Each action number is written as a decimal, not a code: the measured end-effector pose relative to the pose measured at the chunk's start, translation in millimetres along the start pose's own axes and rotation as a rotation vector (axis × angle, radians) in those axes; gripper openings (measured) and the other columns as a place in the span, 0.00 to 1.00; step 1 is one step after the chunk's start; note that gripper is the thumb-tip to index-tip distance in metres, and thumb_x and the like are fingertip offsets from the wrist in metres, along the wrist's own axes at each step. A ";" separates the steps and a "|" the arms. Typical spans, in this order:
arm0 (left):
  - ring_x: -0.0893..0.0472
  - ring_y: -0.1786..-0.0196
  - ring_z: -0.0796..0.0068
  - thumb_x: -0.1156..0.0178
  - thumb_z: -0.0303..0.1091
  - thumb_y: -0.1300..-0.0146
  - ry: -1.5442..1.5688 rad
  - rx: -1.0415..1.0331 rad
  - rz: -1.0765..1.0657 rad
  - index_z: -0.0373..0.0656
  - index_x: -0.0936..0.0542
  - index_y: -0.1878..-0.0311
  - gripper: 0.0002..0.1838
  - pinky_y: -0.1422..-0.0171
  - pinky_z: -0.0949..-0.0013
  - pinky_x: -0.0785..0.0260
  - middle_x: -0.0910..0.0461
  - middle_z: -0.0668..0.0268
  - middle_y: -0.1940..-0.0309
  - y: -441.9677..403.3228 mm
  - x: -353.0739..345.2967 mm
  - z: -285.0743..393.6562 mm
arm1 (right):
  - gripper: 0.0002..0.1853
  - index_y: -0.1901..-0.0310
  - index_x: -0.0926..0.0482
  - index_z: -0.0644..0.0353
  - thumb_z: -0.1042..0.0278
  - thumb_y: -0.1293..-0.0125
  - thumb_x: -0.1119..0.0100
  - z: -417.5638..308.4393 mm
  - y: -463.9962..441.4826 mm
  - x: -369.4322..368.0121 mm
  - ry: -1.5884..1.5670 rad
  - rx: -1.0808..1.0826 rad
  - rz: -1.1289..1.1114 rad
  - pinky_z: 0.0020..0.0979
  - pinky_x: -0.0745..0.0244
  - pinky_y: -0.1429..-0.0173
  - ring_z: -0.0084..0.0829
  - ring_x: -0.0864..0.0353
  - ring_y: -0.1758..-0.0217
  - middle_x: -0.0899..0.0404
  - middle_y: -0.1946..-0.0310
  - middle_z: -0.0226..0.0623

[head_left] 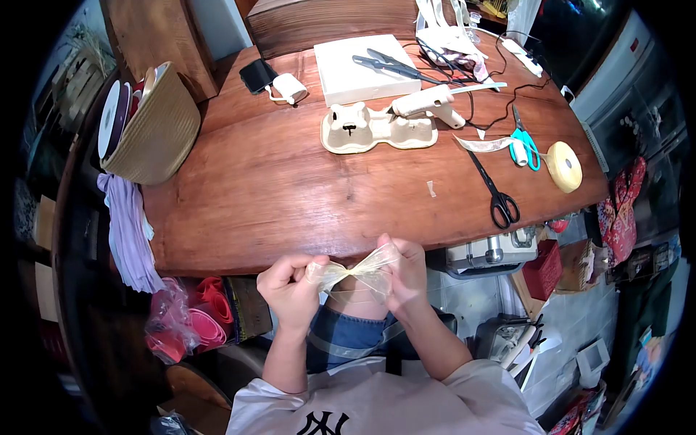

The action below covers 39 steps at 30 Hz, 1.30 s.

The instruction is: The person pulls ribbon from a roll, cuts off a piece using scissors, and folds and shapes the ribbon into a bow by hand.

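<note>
Bow (353, 273) between both hands (292, 291) (408, 279), NY-lettered shirt (406, 399)

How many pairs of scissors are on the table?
2. The black scissors lie near the table's front edge; the blue-green scissors lie farther back, beside the yellow ribbon roll.

Ahead of the left grip (293, 288) and right grip (406, 274), open desk (290, 199) runs toward 12 o'clock until the moulded tray (378, 132) bars the way, the glue gun (428, 103) leaning on it at 1. A wide lane lies free at 11, between tray and woven basket (163, 148) (10), up to the phone (257, 75). At 2, black scissors (496, 193), teal scissors (520, 135) and a ribbon roll (565, 167) crowd passage.
</note>
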<state>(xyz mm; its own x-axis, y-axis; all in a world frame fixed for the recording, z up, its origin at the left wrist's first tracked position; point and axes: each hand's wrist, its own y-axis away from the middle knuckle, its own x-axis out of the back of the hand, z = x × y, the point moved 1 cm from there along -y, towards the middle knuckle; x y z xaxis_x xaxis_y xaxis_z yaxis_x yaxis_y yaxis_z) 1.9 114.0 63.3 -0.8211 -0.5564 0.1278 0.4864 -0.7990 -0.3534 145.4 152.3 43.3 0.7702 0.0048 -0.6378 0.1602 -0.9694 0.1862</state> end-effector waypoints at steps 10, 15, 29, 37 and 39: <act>0.34 0.79 0.90 0.39 0.26 0.46 0.088 0.109 0.055 0.35 0.25 0.80 0.09 0.75 0.83 0.43 0.28 0.74 0.84 13.4 -12.8 10.4 | 0.14 0.80 0.26 0.66 0.68 0.39 0.44 -8.0 12.1 6.7 0.245 0.241 0.150 0.18 0.45 0.77 0.11 0.41 0.80 0.34 0.86 0.21; 0.30 0.78 0.88 0.40 0.26 0.45 0.190 0.108 0.026 0.35 0.25 0.78 0.08 0.74 0.83 0.39 0.25 0.70 0.82 12.4 -12.7 16.3 | 0.12 0.77 0.26 0.66 0.69 0.37 0.48 -20.4 15.7 7.5 0.269 0.233 0.040 0.18 0.39 0.75 0.12 0.34 0.79 0.28 0.82 0.24; 0.23 0.67 0.82 0.39 0.24 0.46 0.508 0.436 -0.549 0.31 0.25 0.57 0.13 0.64 0.81 0.31 0.21 0.63 0.69 -3.3 -6.6 27.7 | 0.16 0.79 0.27 0.65 0.67 0.35 0.51 -46.4 12.7 -13.4 0.367 0.219 -0.075 0.18 0.39 0.74 0.14 0.32 0.78 0.27 0.81 0.29; 0.27 0.75 0.87 0.43 0.28 0.41 0.429 0.258 -0.213 0.33 0.24 0.69 0.06 0.72 0.83 0.36 0.22 0.67 0.75 10.8 -13.7 27.4 | 0.14 0.79 0.28 0.68 0.69 0.38 0.46 -37.5 12.9 -11.5 0.443 0.449 -0.002 0.18 0.44 0.77 0.11 0.40 0.78 0.33 0.84 0.23; 0.26 0.75 0.87 0.44 0.28 0.41 0.393 0.185 -0.170 0.33 0.24 0.69 0.07 0.72 0.83 0.35 0.22 0.66 0.75 11.7 -13.2 27.4 | 0.14 0.80 0.29 0.68 0.69 0.39 0.46 -38.3 15.2 -15.7 0.444 0.447 0.010 0.17 0.45 0.77 0.11 0.41 0.78 0.34 0.84 0.22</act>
<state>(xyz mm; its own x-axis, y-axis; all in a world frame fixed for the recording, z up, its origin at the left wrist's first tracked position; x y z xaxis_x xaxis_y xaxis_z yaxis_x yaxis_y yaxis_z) 26.6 105.7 82.8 -0.9272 -0.3141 -0.2039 0.3511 -0.9185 -0.1817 159.3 146.8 84.7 0.9687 0.0036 -0.2482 -0.0480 -0.9783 -0.2014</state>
